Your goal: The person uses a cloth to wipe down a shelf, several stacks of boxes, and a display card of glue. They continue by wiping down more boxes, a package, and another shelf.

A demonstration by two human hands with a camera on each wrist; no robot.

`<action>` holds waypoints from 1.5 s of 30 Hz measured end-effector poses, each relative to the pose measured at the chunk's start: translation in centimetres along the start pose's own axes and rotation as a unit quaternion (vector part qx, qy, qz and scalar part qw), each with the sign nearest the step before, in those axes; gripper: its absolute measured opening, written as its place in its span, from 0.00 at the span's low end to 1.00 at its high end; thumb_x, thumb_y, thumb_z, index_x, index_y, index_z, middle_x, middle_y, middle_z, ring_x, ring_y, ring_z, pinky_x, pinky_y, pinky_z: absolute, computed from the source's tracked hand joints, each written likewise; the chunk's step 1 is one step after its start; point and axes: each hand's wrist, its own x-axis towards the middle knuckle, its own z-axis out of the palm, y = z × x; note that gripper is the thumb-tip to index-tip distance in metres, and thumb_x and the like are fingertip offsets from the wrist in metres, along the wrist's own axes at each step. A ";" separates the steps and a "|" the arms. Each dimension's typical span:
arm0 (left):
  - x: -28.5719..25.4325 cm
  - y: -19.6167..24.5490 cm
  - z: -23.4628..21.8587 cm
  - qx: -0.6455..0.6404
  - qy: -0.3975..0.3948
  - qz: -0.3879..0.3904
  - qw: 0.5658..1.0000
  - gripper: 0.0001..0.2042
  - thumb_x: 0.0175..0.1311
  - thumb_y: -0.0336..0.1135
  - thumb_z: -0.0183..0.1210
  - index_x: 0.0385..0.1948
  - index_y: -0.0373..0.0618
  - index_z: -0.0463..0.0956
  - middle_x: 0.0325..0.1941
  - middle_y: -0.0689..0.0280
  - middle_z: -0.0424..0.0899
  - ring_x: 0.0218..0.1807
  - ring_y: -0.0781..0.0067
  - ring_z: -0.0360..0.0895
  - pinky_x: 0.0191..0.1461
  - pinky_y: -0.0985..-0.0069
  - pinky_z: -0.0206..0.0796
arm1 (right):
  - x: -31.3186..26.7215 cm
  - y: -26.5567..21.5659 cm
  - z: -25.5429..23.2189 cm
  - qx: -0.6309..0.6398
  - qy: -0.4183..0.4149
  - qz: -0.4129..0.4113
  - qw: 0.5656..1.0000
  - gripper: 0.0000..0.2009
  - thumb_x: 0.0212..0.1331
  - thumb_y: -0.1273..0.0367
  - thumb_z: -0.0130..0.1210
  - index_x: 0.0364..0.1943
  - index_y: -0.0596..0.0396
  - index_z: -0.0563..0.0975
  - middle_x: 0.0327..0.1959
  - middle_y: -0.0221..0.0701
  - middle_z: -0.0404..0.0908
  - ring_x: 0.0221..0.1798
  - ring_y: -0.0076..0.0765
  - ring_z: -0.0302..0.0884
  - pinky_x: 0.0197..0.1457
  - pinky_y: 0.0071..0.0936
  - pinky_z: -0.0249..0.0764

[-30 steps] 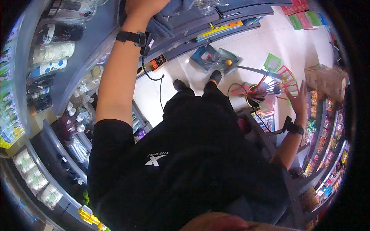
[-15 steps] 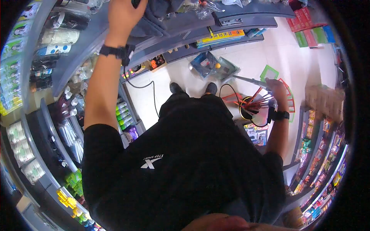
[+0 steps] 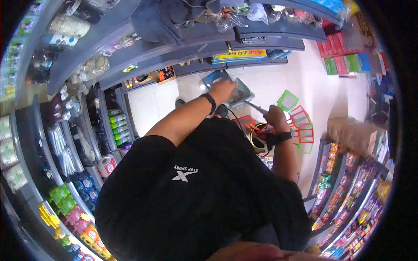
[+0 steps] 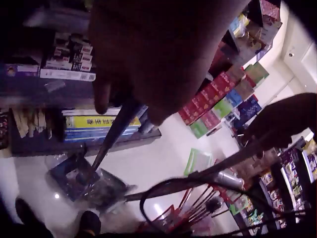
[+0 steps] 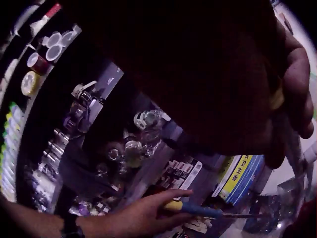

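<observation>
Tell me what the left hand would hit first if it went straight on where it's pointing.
Probably the blue dustpan on the floor: in the left wrist view, the rod held in the left hand points at it. Depth is unclear, so distance is hard to judge.

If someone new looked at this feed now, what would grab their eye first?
Probably the red and green frames fanned out beside the right hand in the head view. Then the left hand, holding a blue-and-yellow handle in the right wrist view, and the white logo on the black shirt.
</observation>
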 end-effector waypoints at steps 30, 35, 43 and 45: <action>-39.2 -20.9 -9.5 -0.121 0.155 -0.254 0.947 0.09 0.74 0.39 0.55 0.44 0.46 0.81 0.39 0.48 0.87 0.43 0.40 0.84 0.47 0.46 0.74 | 2.6 -47.8 6.5 -0.029 -0.120 -0.352 0.928 0.10 0.61 0.68 0.62 0.46 0.49 0.84 0.42 0.49 0.89 0.46 0.57 0.88 0.54 0.49 0.81; -47.3 -27.2 -12.1 -0.146 0.234 -0.338 0.900 0.11 0.72 0.40 0.57 0.41 0.42 0.80 0.37 0.45 0.87 0.43 0.37 0.85 0.49 0.44 0.75 | 2.4 -61.0 9.8 -0.050 -0.221 -0.305 0.925 0.15 0.66 0.69 0.57 0.56 0.55 0.79 0.28 0.45 0.88 0.24 0.44 0.87 0.36 0.42 0.83; -56.6 -34.7 -12.2 -0.135 0.361 -0.418 0.823 0.09 0.69 0.37 0.63 0.45 0.45 0.82 0.40 0.47 0.88 0.47 0.38 0.85 0.50 0.46 0.73 | 2.5 -75.1 17.9 -0.179 -0.187 -0.488 0.834 0.18 0.64 0.70 0.59 0.57 0.62 0.76 0.40 0.52 0.88 0.39 0.56 0.91 0.42 0.49 0.85; -58.1 -36.1 -11.9 -0.157 0.378 -0.450 0.793 0.09 0.68 0.35 0.64 0.46 0.46 0.83 0.40 0.47 0.88 0.47 0.38 0.85 0.51 0.48 0.74 | 1.8 -77.4 18.4 -0.178 -0.208 -0.539 0.796 0.20 0.66 0.68 0.60 0.59 0.63 0.74 0.42 0.53 0.88 0.44 0.60 0.90 0.44 0.51 0.85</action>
